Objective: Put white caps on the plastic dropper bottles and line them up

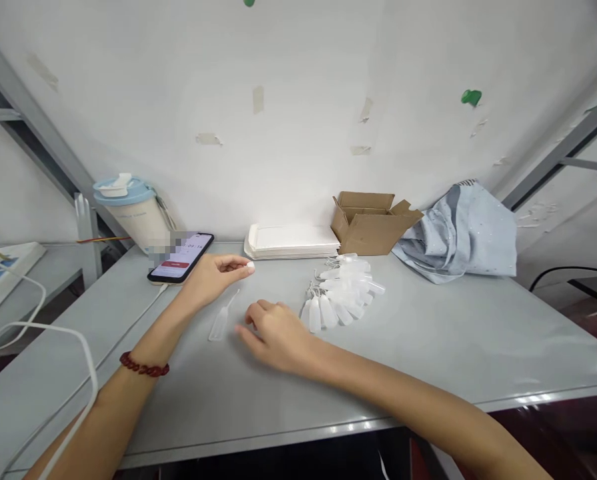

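Note:
My left hand [217, 275] is closed on a small white piece [250, 266] pinched between thumb and fingertips, in front of the stack of white envelopes [293, 241]. A translucent tag with a thin string [219, 324] lies on the grey table between my hands. Just to its right, my right hand [273, 333] hovers with thumb and fingers apart and nothing visible between them. Beyond that hand, a fanned bunch of translucent white tags [346, 293] rests on the table, their strings gathered at its left side.
A phone [181, 257] with a charging cable lies at the left, beside a cream cup with a blue lid [138, 212]. Behind the tags stands an open cardboard box [366, 233]. Light blue cloth [458, 233] sits at the right, against the wall.

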Tool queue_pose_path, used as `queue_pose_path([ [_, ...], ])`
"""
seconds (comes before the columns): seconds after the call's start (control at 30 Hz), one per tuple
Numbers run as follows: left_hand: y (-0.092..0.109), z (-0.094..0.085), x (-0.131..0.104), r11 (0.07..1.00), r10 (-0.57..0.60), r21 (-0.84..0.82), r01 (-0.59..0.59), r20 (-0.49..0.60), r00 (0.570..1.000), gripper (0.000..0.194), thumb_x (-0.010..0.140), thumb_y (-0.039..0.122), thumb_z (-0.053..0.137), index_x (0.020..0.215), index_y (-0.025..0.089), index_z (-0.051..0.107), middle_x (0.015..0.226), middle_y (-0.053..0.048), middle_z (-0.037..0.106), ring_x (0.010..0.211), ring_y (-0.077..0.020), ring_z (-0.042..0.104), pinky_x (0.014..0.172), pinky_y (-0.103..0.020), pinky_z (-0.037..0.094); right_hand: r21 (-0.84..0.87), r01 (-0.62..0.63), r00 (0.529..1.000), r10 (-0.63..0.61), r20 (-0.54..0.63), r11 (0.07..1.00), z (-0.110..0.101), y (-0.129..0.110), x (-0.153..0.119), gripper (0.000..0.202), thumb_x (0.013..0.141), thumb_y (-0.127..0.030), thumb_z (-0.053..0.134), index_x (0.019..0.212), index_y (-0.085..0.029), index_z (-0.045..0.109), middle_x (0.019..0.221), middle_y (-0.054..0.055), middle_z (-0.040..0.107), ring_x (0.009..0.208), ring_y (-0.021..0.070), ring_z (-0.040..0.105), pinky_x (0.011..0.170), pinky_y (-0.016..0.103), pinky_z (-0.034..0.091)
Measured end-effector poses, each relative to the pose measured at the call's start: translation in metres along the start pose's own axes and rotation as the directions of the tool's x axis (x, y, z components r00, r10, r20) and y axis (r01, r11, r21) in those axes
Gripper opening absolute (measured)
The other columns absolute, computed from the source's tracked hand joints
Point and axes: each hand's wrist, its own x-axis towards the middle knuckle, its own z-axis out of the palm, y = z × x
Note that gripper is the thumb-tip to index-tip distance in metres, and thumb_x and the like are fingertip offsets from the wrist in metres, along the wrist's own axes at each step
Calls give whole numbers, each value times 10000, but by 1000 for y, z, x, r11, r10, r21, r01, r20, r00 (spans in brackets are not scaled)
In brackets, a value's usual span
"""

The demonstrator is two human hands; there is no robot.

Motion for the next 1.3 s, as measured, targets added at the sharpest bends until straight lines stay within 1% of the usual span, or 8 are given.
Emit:
queue_pose_path([
  [0.1,0,1,0,999,-27,-18,26,-78,997,279,671,411,670,824,181,707,823,-45,710,805,-211,629,706,-287,473,34,-91,993,87,85,995,9,-15,16,482,904,-496,322,938,-94,586,859,139,652,713,240,614,600,334,427],
  [0.17,-1,3,0,999,-21,-34,17,-122,992,286,672,408,663,829,172,705,797,-45,704,777,-206,625,674,-282,472,29,-139,985,135,112,990,13,-22,28,592,864,-588,320,963,-70,589,826,154,658,711,279,629,592,368,451],
  [0.3,-3,5,1,997,-11,-78,-2,-162,987,300,672,411,661,825,155,698,762,-45,697,753,-199,622,637,-273,470,-5,-157,981,157,113,988,21,-27,46,645,836,-614,334,972,-45,606,875,190,655,806,325,640,657,417,486],
  [0.43,0,7,1,997,-38,-75,26,-166,985,289,656,397,671,797,145,694,735,-43,690,720,-191,615,626,-273,469,2,-194,972,192,139,981,28,-25,51,591,819,-570,388,990,-45,598,895,190,654,822,328,643,672,425,497],
  [0.57,4,8,-1,997,-46,-75,35,-152,987,283,653,388,671,789,140,690,742,-46,693,733,-195,618,647,-276,476,25,-219,970,214,117,976,32,-17,46,474,805,-471,424,986,-61,577,894,181,654,796,322,646,640,414,492],
  [0.77,3,8,-1,998,-22,-70,12,-136,990,285,670,394,663,800,142,688,775,-51,701,773,-211,625,674,-290,480,42,-209,974,204,101,977,29,-7,38,330,799,-380,419,899,-102,566,873,165,649,751,287,638,584,359,453],
  [1.07,9,8,-3,997,-45,-61,38,-124,991,282,679,386,655,807,137,686,787,-50,696,778,-201,614,686,-279,467,21,-196,976,193,99,980,26,6,23,228,776,-281,460,916,-119,538,892,137,628,713,221,598,560,294,375],
  [1.3,18,7,-8,996,-48,-82,40,-94,994,269,686,404,643,764,149,680,723,-22,665,699,-169,578,657,-264,442,195,-226,974,227,19,954,13,24,6,121,798,-249,468,840,-145,515,770,60,593,613,143,502,535,249,322],
])
